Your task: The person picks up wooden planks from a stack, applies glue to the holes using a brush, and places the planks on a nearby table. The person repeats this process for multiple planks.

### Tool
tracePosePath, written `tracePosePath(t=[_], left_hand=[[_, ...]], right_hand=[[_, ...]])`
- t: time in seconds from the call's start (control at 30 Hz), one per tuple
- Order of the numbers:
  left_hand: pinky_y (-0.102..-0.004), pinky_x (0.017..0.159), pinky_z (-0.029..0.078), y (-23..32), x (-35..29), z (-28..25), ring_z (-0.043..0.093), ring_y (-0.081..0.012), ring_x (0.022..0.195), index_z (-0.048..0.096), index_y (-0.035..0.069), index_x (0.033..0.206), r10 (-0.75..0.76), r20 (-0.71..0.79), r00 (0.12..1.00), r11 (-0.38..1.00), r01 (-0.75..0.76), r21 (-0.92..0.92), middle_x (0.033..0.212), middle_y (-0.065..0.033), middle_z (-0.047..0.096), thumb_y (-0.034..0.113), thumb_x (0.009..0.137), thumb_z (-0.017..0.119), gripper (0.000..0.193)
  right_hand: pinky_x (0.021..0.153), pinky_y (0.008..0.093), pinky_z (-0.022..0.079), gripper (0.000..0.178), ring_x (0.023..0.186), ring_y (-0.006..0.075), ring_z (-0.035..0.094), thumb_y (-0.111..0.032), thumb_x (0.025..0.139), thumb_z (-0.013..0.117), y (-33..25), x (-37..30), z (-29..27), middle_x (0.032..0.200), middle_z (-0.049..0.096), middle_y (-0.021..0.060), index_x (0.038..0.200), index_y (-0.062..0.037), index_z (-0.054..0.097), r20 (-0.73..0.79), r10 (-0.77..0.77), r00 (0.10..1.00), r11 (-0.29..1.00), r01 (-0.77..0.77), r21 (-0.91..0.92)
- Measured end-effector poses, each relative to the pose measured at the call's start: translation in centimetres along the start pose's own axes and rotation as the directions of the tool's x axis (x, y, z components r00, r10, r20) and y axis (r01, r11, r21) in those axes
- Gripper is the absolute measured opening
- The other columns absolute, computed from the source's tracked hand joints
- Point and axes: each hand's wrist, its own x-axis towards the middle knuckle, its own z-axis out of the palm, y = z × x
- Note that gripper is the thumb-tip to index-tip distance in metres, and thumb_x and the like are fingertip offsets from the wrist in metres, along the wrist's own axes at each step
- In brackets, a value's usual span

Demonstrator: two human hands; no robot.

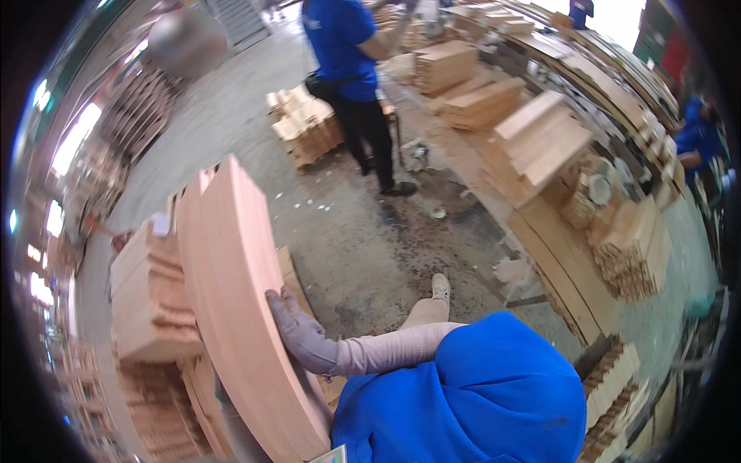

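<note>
A bundle of long, pale pinkish wooden boards (231, 309) rises from the lower edge in front of me, one narrow edge facing right. Against that right side rests my right hand (305, 332) in a grey glove, thumb and fingers pressed onto the wood, closed on the bundle. My left hand is out of sight, hidden behind the boards. Just left of the bundle stands a stack of similar boards (150, 293) with stepped, wavy ends, and a small whitish object (160, 224) lies on top of it.
A person in a blue shirt (340, 38) stands ahead beside a low pile of boards (305, 127). On the right, a long workbench (556, 239) carries several board stacks. Wood scraps lie on the concrete floor (340, 239). Another person in blue (697, 131) is at the far right.
</note>
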Motion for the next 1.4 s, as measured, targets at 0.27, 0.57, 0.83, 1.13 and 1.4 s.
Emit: tracePosePath(t=[0.27,0.57,0.83,1.13,1.4], left_hand=[[-0.0294,0.093,0.043,-11.7,6.1,31.2,0.052,-0.0164,0.111,0.036,0.009,0.135,-0.328,0.595,0.734,0.939,0.324,0.117,0.126,-0.0077,0.050,0.053,0.094,0.029,0.061],[-0.0295,0.094,0.043,-22.0,1.2,67.6,0.052,-0.0163,0.111,0.036,0.009,0.136,-0.428,0.902,-0.055,0.768,0.504,0.395,0.126,-0.0080,0.050,0.054,0.093,0.030,0.062],[-0.0323,0.094,0.044,-27.0,-1.1,84.7,0.052,-0.0186,0.113,0.032,0.007,0.137,-0.278,0.822,-0.496,0.698,0.484,0.528,0.128,-0.0110,0.049,0.054,0.093,0.032,0.065],[-0.0301,0.106,0.029,-31.7,1.7,88.0,0.039,-0.0191,0.125,0.033,-0.005,0.134,-0.340,0.841,-0.421,0.940,-0.131,0.315,0.137,-0.0137,0.038,0.044,0.095,0.038,0.063],[-0.0329,0.108,0.020,-38.1,8.7,85.6,0.020,-0.0318,0.135,0.017,-0.006,0.139,-0.439,0.860,-0.260,0.892,-0.240,0.383,0.145,-0.0245,0.018,0.049,0.090,0.045,0.079]], right_hand=[[0.107,0.0314,0.022,0.087,0.131,0.0338,0.030,-0.061,0.089,0.033,-6.0,3.1,-25.1,0.138,0.031,0.0284,0.138,0.0084,0.017,-0.569,-0.321,0.757,0.855,0.490,0.170],[0.092,0.0290,0.043,0.072,0.108,0.0205,0.053,-0.061,0.090,0.029,-14.0,-1.0,-48.1,0.120,0.052,0.0136,0.132,-0.0025,0.036,-0.837,-0.202,0.508,0.702,0.671,0.238],[0.082,0.0304,0.051,0.070,0.096,0.0211,0.060,-0.061,0.090,0.030,-20.8,-0.5,-63.3,0.113,0.057,0.0135,0.129,-0.0041,0.041,-0.825,-0.359,0.437,0.515,0.830,0.215],[0.088,0.0297,0.047,0.056,0.106,0.0178,0.055,-0.045,0.098,0.022,-19.2,-0.2,-66.9,0.125,0.050,0.0106,0.132,-0.0031,0.037,-0.894,-0.289,0.343,0.628,0.772,0.094],[0.099,0.0291,0.037,0.052,0.118,0.0156,0.045,-0.039,0.098,0.028,-12.6,1.8,-68.0,0.132,0.045,0.0079,0.136,-0.0031,0.034,-0.882,-0.472,0.020,0.751,0.534,-0.390]])
